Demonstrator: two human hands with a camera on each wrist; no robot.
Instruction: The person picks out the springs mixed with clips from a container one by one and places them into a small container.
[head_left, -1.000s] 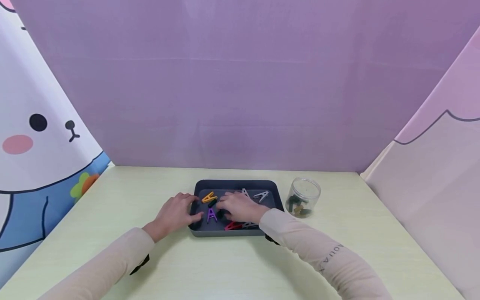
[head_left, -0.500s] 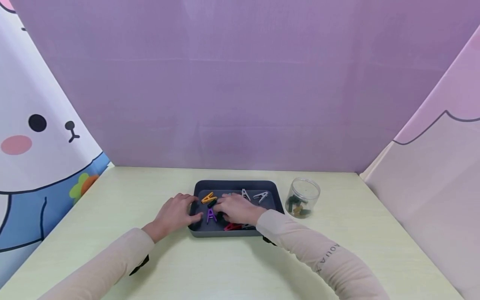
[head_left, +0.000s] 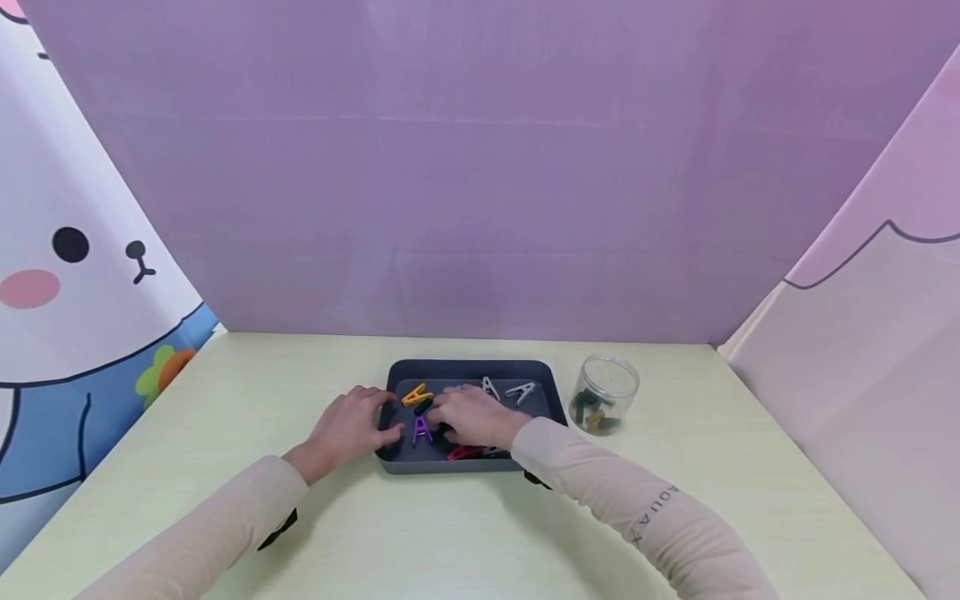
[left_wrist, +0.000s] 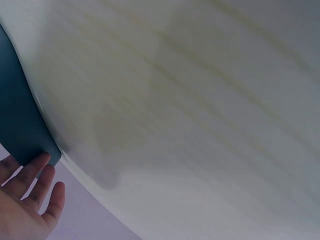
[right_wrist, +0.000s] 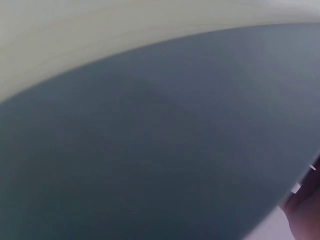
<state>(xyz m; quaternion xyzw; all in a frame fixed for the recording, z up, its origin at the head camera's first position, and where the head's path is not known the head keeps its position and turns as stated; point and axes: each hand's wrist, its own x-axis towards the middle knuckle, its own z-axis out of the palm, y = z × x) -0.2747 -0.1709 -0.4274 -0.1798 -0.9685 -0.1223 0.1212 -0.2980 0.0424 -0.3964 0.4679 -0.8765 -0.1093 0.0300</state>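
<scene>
A dark grey tray [head_left: 468, 467] holds several small clips. My left hand [head_left: 352, 429] grips its left end, the thumb over the rim; in the left wrist view my fingertips touch the tray's outer wall [left_wrist: 25, 110]. My right hand [head_left: 476, 417] reaches down into the tray with bent fingers, its fingertips beside a small dark piece [head_left: 423, 407]. What lies under those fingers is hidden. Around it are a yellow clip [head_left: 417, 395], a purple clip [head_left: 422, 431], a red clip [head_left: 463, 452] and two pale grey clips, one a light clip [head_left: 521, 391] at the right.
A clear round jar [head_left: 604, 396] with dark green and brown pieces in it stands on the pale table [head_left: 405, 533], just right of the tray. A purple backdrop [head_left: 480, 183] rises behind the table, and printed cloth hangs at both sides.
My right hand has shifted slightly left, towards the small dark piece, and then stays almost in place. My left hand keeps its position at the tray.
</scene>
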